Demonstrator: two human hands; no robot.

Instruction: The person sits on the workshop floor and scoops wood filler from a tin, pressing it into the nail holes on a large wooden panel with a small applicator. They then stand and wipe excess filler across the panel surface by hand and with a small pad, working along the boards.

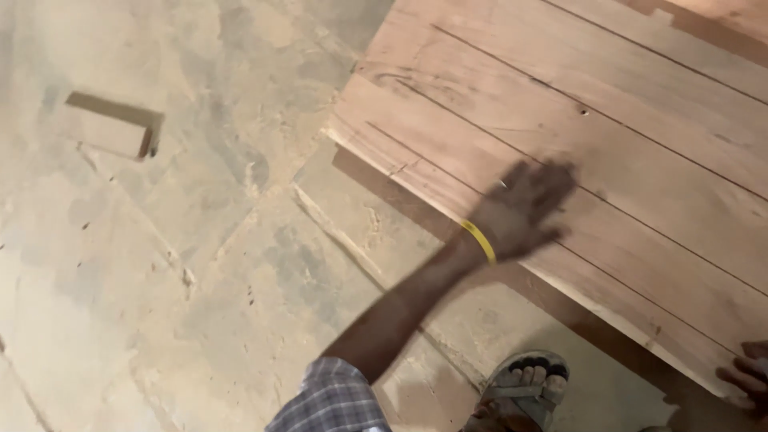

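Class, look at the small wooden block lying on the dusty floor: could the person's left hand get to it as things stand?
Probably not without moving. The left hand lies flat on the large reddish wooden panel, while the small wooden block sits far across the dusty concrete floor. Nothing blocks the way.

No packages, labels, signs or screens in view.

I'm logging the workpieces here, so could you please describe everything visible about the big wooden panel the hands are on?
The wooden panel is a broad reddish-brown board made of planks joined edge to edge, with dark seam lines, grain marks and a small dark spot. It lies flat, raised slightly above the dusty floor, running out of view at the top and right. The left hand rests flat near its front edge; the right hand touches its near corner.
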